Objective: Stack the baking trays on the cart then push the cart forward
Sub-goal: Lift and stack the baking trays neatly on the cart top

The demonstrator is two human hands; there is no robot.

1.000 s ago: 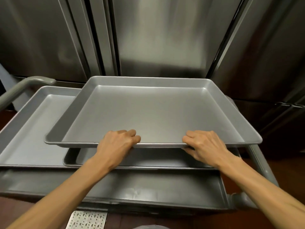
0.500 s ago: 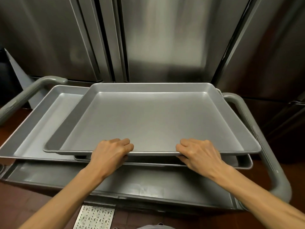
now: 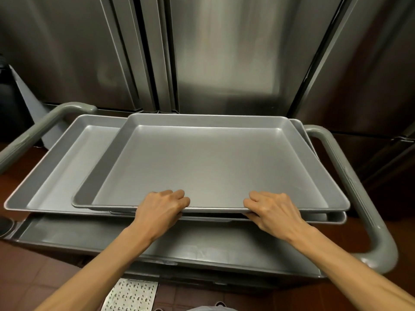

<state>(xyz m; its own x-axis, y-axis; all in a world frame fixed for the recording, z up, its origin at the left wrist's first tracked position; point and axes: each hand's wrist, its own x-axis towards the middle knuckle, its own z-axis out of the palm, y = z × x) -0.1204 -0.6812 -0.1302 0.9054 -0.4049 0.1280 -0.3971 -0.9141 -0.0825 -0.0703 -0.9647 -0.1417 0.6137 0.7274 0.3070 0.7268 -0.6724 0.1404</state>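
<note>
Since the earlier frame, the top baking tray (image 3: 211,162) has sunk closer onto the tray beneath it (image 3: 336,218). The left hand (image 3: 160,209) and right hand (image 3: 272,211) are each gripping its near rim, fingers curled over the edge. A third tray (image 3: 67,162) is lying left of the left hand, all on the cart (image 3: 350,182).

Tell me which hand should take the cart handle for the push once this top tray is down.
Right, probably. The right hand grips the top tray close to the grey cart handle curving along that side. The left hand sits mid-edge, farther from the left handle.
</note>
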